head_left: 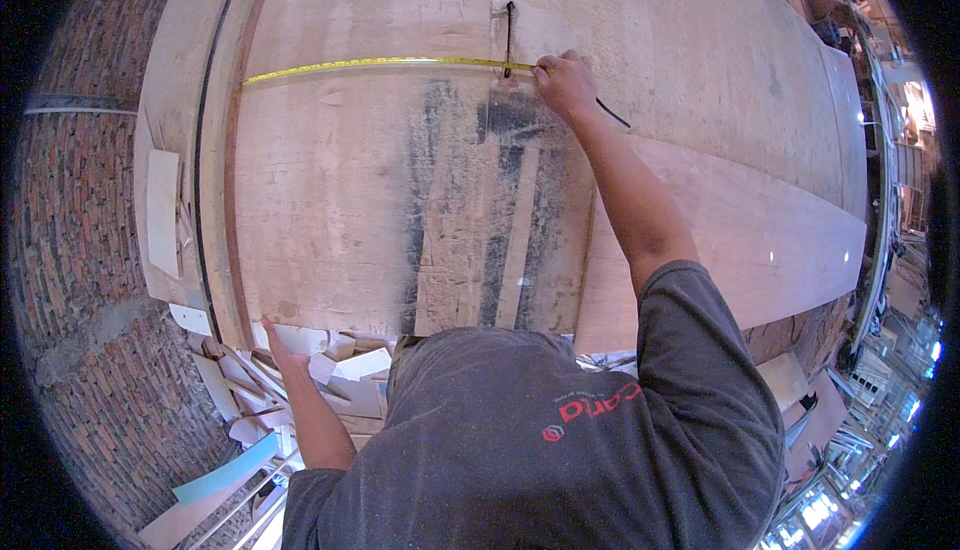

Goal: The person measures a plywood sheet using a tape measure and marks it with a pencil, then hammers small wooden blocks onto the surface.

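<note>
A yellow tape measure blade lies stretched across the large wooden table, from a raised wooden strip on the left to my right hand. My right hand is closed on the tape's right end, just right of a narrow dark slot in the tabletop. A thin black strip sticks out beside that wrist; what it belongs to is hidden. Down at the near left corner of the table, my left hand is at the edge by the strip's lower end. Its fingers are mostly hidden.
A thin wooden sheet lies on the table's right side. Wood offcuts are piled below the near left edge. A small pale board rests left of the strip, near a brick wall. Clutter lines the far right.
</note>
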A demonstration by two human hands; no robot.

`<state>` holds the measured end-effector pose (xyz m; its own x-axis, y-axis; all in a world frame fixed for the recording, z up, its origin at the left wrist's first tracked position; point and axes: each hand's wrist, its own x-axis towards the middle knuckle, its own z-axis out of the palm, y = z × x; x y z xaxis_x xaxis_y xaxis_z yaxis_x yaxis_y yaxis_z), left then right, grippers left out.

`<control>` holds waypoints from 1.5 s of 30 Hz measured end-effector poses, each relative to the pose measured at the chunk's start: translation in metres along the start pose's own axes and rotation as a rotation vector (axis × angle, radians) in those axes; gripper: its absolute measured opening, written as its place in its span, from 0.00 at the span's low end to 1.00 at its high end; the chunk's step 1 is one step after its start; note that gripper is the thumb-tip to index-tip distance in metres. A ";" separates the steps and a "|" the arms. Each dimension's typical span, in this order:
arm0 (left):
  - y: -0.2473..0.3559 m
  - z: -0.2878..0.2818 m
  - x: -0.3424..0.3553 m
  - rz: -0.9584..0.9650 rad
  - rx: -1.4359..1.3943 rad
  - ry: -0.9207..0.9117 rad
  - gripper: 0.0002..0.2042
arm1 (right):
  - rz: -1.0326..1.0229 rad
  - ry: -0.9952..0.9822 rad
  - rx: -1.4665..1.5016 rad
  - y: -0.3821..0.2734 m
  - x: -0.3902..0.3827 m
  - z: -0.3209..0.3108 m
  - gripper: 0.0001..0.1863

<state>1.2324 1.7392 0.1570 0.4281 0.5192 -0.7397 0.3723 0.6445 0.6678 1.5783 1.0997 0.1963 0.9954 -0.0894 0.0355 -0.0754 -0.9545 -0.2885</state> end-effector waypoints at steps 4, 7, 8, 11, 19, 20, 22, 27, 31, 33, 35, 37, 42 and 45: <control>0.002 0.001 0.000 -0.011 0.010 -0.033 0.40 | 0.039 0.002 0.000 0.006 0.002 0.009 0.12; 0.004 0.003 -0.004 -0.027 0.021 -0.050 0.40 | 0.043 0.004 0.001 0.005 0.001 0.009 0.12; 0.004 0.002 -0.004 -0.033 0.026 -0.051 0.39 | 0.040 0.008 0.001 0.003 0.000 0.007 0.12; 0.013 -0.002 -0.005 -0.094 0.086 -0.049 0.40 | 0.022 0.056 0.015 0.000 -0.003 0.005 0.12; 0.028 -0.019 0.005 -0.211 0.274 0.056 0.44 | 0.037 0.056 0.022 -0.002 -0.005 0.006 0.12; 0.029 -0.022 0.006 -0.220 0.311 0.073 0.45 | 0.061 0.055 0.019 -0.005 -0.006 0.003 0.12; 0.028 -0.028 0.008 -0.231 0.340 0.077 0.45 | 0.045 0.050 0.026 -0.008 -0.006 0.000 0.12; 0.031 -0.024 0.008 -0.256 0.393 0.012 0.44 | 0.051 0.059 -0.019 0.000 -0.005 0.007 0.13; 0.029 -0.025 0.005 -0.226 0.327 0.037 0.45 | -0.030 0.066 -0.036 0.005 -0.001 0.015 0.13; 0.025 -0.031 0.001 -0.191 0.241 0.056 0.47 | -0.057 0.064 -0.048 -0.002 -0.002 0.010 0.13; 0.022 -0.031 -0.006 -0.129 0.118 0.055 0.49 | -0.053 0.070 -0.072 -0.006 -0.005 0.003 0.14; 0.026 -0.034 -0.006 -0.025 0.013 0.132 0.52 | -0.003 0.084 -0.047 -0.004 -0.005 0.005 0.14; 0.060 -0.107 0.030 0.109 -0.250 0.338 0.62 | -0.092 0.084 -0.042 -0.002 0.007 0.018 0.13; 0.089 -0.059 0.037 0.180 -0.326 0.325 0.65 | -0.010 0.089 -0.036 0.013 -0.001 0.014 0.13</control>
<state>1.2324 1.8491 0.1839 0.1640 0.7528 -0.6376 0.0167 0.6441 0.7648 1.5770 1.0909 0.1792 0.9869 -0.1032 0.1238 -0.0692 -0.9651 -0.2527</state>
